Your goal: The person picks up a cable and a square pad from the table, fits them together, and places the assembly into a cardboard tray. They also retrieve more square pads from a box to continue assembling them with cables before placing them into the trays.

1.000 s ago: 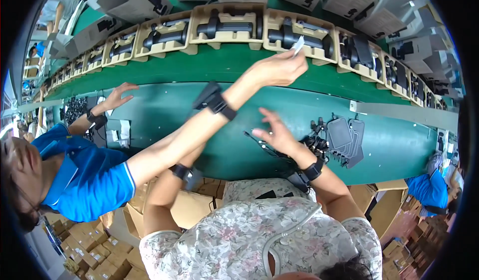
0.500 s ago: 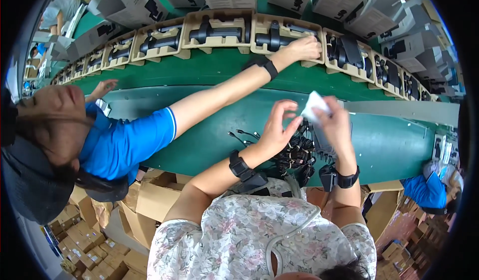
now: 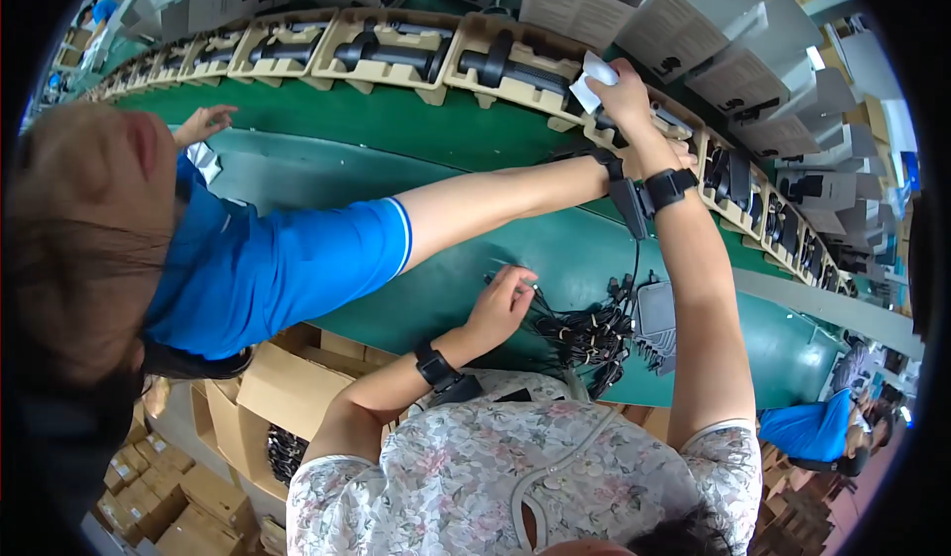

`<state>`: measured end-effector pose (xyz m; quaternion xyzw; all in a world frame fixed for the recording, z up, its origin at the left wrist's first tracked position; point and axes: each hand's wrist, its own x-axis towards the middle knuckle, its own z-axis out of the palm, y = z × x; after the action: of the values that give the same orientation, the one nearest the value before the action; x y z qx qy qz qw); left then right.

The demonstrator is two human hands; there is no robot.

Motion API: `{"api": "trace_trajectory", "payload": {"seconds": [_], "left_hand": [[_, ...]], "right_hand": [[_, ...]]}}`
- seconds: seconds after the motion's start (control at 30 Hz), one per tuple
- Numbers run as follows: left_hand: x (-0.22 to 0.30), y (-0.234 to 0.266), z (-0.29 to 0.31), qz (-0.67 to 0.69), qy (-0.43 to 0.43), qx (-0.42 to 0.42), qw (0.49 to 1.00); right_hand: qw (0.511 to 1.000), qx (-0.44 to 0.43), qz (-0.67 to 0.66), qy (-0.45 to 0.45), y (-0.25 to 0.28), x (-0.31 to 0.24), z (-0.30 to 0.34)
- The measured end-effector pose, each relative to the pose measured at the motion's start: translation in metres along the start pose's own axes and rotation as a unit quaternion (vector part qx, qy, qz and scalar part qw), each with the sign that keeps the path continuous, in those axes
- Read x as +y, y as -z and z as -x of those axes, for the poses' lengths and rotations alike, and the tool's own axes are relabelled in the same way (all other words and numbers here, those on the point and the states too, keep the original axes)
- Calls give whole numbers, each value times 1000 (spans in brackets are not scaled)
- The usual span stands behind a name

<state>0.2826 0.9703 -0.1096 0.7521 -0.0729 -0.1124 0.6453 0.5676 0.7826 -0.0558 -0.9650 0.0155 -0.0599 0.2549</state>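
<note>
Two bare hands at work over a green table (image 3: 416, 298), seen from above through a fisheye lens. Right hand (image 3: 624, 95) stretched far up to the upper centre of the frame, fingers pinched shut on a small white card (image 3: 595, 68), held just above a brown moulded tray (image 3: 515, 70) with a black tool lying in it. Black wristband (image 3: 669, 187) on the right wrist. Left hand (image 3: 503, 303) lower, near the middle of the frame, fingers curled loosely down onto the table, fingertips touching thin black wires at the left edge of a bundle of black cables (image 3: 589, 338); whether anything is actually gripped there cannot be told. Black wristband (image 3: 434, 366) on the left wrist too. Just right of the cables, a few flat grey adapters (image 3: 656, 318) in a small stack. Floral-print shirt (image 3: 495, 477) of the wearer across the lower centre.

Across the left half, a co-worker in a blue shirt (image 3: 267, 269), one arm reaching diagonally up and right across the table, that wrist ending beside the wearer's right wrist near the same tray; the co-worker's other hand (image 3: 203, 122) resting open on the table at upper left. Along the top, a curved row of more brown trays, each with a black tool, and grey boxes (image 3: 693, 21) behind them. Brown cardboard cartons (image 3: 287, 388) under the table at lower left. Another person in blue (image 3: 812, 427) at lower right.
</note>
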Motion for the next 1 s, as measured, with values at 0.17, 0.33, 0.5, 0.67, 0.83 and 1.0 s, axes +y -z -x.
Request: {"api": "trace_trajectory", "payload": {"seconds": [0.17, 0.33, 0.5, 0.67, 0.83, 1.0], "left_hand": [[-9, 28, 8, -15, 58, -28, 998], [28, 34, -25, -6, -142, -78, 987], [81, 32, -114, 398, 40, 15, 916], [51, 17, -174, 416, 122, -10, 901], [44, 31, -172, 429, 211, 6, 878], [22, 42, -190, 374, 105, -21, 921]], "right_hand": [[993, -49, -79, -78, -22, -6, -12], [945, -50, -307, -103, 25, -57, 39], [941, 49, -329, -56, 34, -59, 98], [971, 140, 95, 166, 24, -81, 132], [968, 44, 13, 245, 18, -61, 142], [898, 4, -425, -110, 12, -63, 120]]}}
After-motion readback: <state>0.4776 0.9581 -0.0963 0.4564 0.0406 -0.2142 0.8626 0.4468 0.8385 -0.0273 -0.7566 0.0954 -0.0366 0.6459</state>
